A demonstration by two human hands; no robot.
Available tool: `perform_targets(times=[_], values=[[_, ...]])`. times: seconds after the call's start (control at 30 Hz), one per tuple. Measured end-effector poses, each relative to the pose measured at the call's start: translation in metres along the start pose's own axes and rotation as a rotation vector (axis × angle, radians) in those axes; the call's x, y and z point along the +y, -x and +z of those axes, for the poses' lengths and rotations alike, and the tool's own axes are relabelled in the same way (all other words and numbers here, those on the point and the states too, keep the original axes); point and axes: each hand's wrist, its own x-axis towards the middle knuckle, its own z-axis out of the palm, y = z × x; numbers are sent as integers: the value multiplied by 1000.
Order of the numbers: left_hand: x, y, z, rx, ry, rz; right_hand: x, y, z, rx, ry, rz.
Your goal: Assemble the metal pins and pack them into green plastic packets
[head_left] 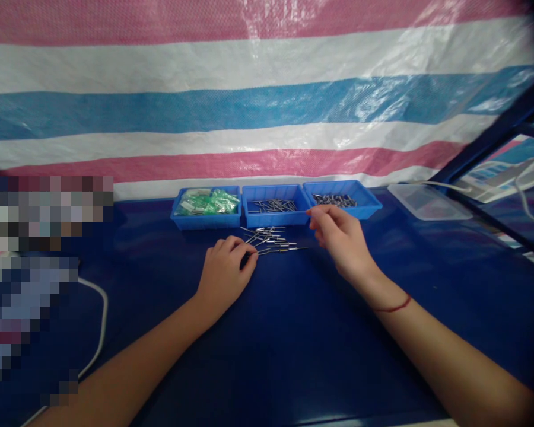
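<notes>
The middle tray (273,222) is partly filled; loose pins (271,240) are left on the desk (293,344) beside the left hand (226,271), whose grip cannot be judged; a single pin (308,211) is pinched in the grip of the right hand (340,240).

Behind: plastic tarp (267,107) hung as backdrop, horiz. stripes in pink, white, blue; glare patches top-centre & upper right. Below: dark blue tabletop (293,356), smooth, slight sheen. Right: dark blue metal frame (493,142) slanting up. Left: white cable (102,320) curving across tabletop.
</notes>
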Motion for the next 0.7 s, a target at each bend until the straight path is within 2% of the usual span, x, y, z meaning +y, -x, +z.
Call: perform_targets(times=[0.3,0.53,0.7], values=[[-1,-1,-1,-58,-67,30,-7,22,12,-279,333,-259],[-3,-1,-2,-83,-113,34,-8,24,15,-348,408,-328],[-4,-1,-3,-18,47,-6,-4,26,18,-394,421,-343]])
